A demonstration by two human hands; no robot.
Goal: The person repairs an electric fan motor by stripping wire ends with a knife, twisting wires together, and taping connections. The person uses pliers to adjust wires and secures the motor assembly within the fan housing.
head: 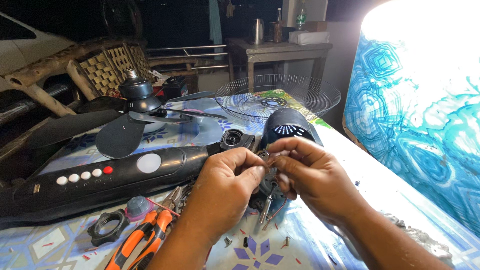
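1. The motor (270,186) is taken as the landmark: it sits on the counter (380,180), mostly hidden behind both hands, with its shaft (265,209) pointing down toward the camera.
2. The left hand (227,187) is held just left of the motor, its fingers curled and its thumb and forefinger pinched together on a small part at the motor's top (what the part is cannot be told).
3. The right hand (305,175) is held just right of the motor, its fingertips (276,162) closed against those of the left hand on the same small part; the grip of both hands is nearly shut.
4. A thin red wire (280,206) is seen hanging below the motor, beside the shaft.
5. The black cover (287,127) with lit slots stands directly behind the motor, touching or almost touching it.
6. The wire grille (300,95) lies further behind the cover.
7. The long black stand (100,182), with white buttons and one red, stretches away to the left of the motor.
8. The blade (130,125) rests beyond the stand, well left of the motor.
9. Orange pliers (145,237) lie left of the motor and nearer the camera, with a black ring nut (106,226) just beyond them (a grey cap (137,206) sits beside it).
10. Small screws (286,242) are scattered on the counter in front of the motor.
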